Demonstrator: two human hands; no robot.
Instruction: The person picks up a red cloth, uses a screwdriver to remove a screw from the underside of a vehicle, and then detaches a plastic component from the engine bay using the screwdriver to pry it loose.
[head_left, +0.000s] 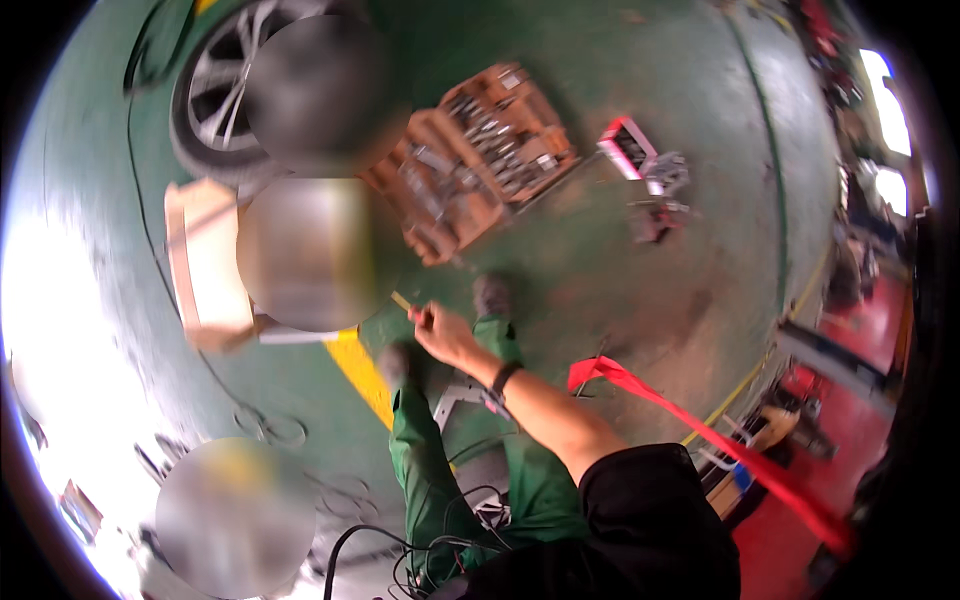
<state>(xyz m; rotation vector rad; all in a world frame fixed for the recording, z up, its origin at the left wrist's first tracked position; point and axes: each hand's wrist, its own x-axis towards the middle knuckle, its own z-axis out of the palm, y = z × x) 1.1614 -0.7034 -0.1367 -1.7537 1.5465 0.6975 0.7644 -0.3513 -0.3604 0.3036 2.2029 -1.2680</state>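
My right hand (pixel 434 330) is closed on a thin yellow item (pixel 402 300), too blurred to identify, held out over the green floor beside my feet. My left hand is not in view. Ahead of the hand lies an open orange-brown tool case (pixel 495 140) with rows of metal sockets and tools. Right of it are a red-and-white box (pixel 628 147) and some metal parts (pixel 665 175). An open cardboard box (pixel 200 262) stands at the left, partly hidden by a blurred patch.
A wheel (pixel 215 90) lies at the top left. Cables (pixel 270 425) run across the floor (pixel 720 230). A red strap-like strip (pixel 640 388) stretches toward the lower right, near a grey metal beam (pixel 840 365). My legs in green trousers (pixel 425 470) are below.
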